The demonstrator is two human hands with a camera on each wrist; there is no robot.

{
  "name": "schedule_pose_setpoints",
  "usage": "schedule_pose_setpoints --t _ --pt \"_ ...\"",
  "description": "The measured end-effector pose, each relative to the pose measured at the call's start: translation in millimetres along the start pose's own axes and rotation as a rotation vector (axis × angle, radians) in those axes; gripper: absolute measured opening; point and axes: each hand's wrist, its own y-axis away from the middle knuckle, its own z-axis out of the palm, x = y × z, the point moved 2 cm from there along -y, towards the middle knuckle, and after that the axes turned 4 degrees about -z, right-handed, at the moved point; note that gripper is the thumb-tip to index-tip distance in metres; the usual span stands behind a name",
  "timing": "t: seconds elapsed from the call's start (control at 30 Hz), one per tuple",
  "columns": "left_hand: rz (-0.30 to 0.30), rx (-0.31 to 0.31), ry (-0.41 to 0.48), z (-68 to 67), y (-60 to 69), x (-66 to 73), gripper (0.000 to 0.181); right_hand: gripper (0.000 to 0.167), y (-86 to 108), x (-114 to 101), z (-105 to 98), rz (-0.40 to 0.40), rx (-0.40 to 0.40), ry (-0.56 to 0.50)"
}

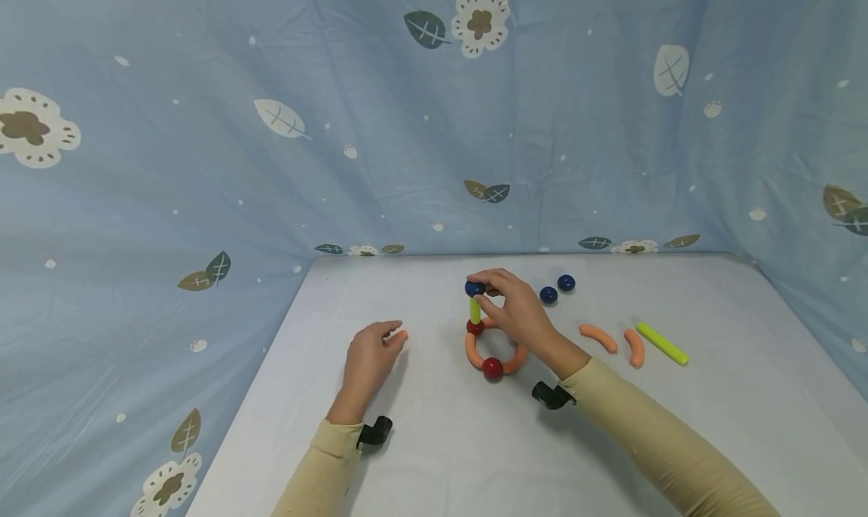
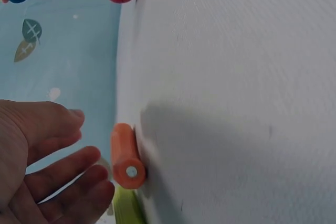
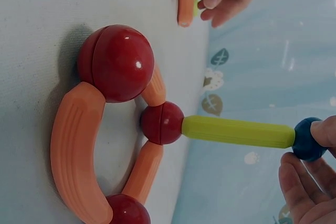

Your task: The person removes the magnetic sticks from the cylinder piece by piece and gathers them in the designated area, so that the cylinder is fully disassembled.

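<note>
My right hand pinches a dark blue ball between thumb and fingers. The ball sits on top of an upright yellow-green stick. That stick's lower end meets a red ball in a ring of curved orange sticks and red balls lying on the table. The nearest red ball is at the ring's front. My left hand hovers to the left with loosely bent fingers, nothing gripped. Beside its fingertips, the left wrist view shows a curved orange stick and a yellow-green stick, partly hidden.
Two loose blue balls lie behind the right hand. Two curved orange sticks and a straight yellow-green stick lie on the right of the white table. A blue patterned curtain hangs behind the table.
</note>
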Motion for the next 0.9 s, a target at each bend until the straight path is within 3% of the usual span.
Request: schedule_pose_setpoints --t 0.23,0.47,0.67,0.9 --pt "0.020 0.005 0.026 2.7 -0.6 9.2 0.029 0.037 0.2 -1 0 0.003 -0.001 0.002" --pt "-0.007 -0.035 0.052 11.0 -4.2 19.4 0.034 0.036 0.1 -1 0 0.010 0.000 0.009" --pt "0.045 -0.067 0.138 17.5 -8.0 32.7 0.035 0.037 -0.2 -2 0 0.011 -0.001 0.016" --pt "0.069 -0.089 0.169 27.7 -11.3 48.5 0.038 0.037 -0.3 0 1 0.006 0.002 0.012"
